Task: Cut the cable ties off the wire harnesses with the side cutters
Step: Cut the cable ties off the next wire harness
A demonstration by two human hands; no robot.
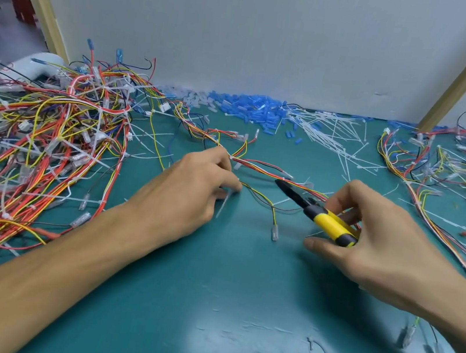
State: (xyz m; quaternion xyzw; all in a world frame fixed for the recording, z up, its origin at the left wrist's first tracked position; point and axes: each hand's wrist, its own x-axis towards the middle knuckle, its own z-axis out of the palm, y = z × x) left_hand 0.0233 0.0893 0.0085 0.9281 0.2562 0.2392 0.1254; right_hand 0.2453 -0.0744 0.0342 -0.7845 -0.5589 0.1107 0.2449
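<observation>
Risk here sits mostly at the dark nose of the side cutters [321, 215], which the right hand [374, 238] grasps by the yellow and black handles, fingers curled around them. The nose lies just beside, maybe touching, the red and orange strands of the wire harness [260, 169] stretched across the green mat [239, 284] between both hands. I cannot tell whether the jaws are apart or together. The left hand [196, 189] has its fingers bent and pinches this harness at its left part. A white strip that looks like a cable tie [223, 203] sticks out under these fingers. If the cutters close where they are now, they could bite the insulation or cut a wire in place of a tie, because tie and wires are very close together (the thin yellow and black pair hanging below is also near). A second danger, in my judgement, is the left fingertips: when the tie to be cut is the one near them, a slip of the blade goes towards skin. A cut piece may also jump away and get lost in the heap of harnesses [49, 132] at the left.
</observation>
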